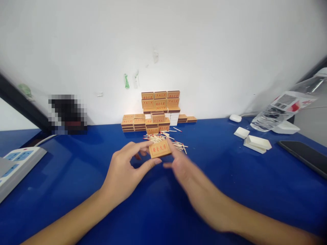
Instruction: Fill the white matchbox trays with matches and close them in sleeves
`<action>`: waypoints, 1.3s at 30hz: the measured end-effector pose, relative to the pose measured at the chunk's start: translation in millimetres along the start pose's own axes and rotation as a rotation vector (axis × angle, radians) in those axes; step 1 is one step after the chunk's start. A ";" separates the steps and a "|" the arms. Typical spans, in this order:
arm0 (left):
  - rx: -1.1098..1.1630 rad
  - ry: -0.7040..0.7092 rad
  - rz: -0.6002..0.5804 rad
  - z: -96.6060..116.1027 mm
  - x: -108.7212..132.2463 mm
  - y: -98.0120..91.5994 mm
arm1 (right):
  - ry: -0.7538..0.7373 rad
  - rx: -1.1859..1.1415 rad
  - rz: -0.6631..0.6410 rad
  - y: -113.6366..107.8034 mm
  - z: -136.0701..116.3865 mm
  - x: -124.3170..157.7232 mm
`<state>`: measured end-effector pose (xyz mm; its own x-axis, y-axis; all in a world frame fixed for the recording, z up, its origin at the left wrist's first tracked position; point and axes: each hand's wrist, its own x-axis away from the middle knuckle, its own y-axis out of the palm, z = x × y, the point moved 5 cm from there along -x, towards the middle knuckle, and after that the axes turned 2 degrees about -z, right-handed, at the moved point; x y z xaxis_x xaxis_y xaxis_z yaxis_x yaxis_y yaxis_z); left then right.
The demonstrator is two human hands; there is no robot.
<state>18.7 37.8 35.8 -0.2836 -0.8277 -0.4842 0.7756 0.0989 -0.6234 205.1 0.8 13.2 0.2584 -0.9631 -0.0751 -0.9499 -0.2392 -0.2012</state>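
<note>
My left hand [125, 166] is closed on a matchbox [160, 149], its thumb along the near edge and its fingers at the left end and behind. The box is tan with red characters on top and is tilted slightly. My right hand [185, 172], partly blurred, is open; its stretched fingers lie against the right end of the box, with the thumb apart below. Just behind the box lies a loose pile of red-tipped matches [180, 145]. Farther back, stacked matchboxes [160, 102] rise in tiers by the wall.
White matchbox trays [258, 143] lie at the right, near a clear plastic bottle [278, 109], a white earphone-type case [235, 118] and a dark phone [304, 156]. A power strip [22, 166] stands at the left edge of the blue table [143, 217]. A white wall [204, 51] closes off the back.
</note>
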 end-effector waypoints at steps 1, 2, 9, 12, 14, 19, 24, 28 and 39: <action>-0.002 0.000 -0.004 0.6 -0.3 0.1 | 0.009 0.011 -0.085 5.4 -0.4 0.8; -0.009 -0.003 -0.012 0.1 -1.5 -0.5 | 0.018 0.007 -0.124 7.4 -0.8 0.6; -0.245 -0.139 0.095 -39.2 -39.9 -51.6 | -0.069 0.074 0.220 -38.9 0.9 -21.1; -0.408 -0.207 0.099 -58.3 -64.7 -76.1 | -0.086 0.161 0.150 -42.2 3.1 -24.4; -0.486 -0.187 0.047 -65.0 -82.2 -78.9 | -0.090 0.200 0.127 -41.0 2.7 -23.2; -0.591 -0.093 -0.014 -73.1 -117.0 -55.4 | -0.140 0.307 0.160 -43.9 -2.4 -22.9; -0.660 -0.058 0.000 -79.8 -126.9 -30.5 | -0.171 0.360 0.217 -56.6 -2.7 -27.7; -0.669 -0.057 0.035 -79.4 -132.3 -23.7 | -0.187 0.374 0.258 -63.2 -4.1 -31.0; -0.698 0.068 0.102 -34.0 -80.7 -31.0 | -0.157 0.561 0.361 -112.3 -2.0 -55.4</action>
<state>-1.6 120.3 73.2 -0.2808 -0.7617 -0.5839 0.2637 0.5237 -0.8100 297.1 80.8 41.9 0.0053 -0.9310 -0.3649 -0.7577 0.2344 -0.6090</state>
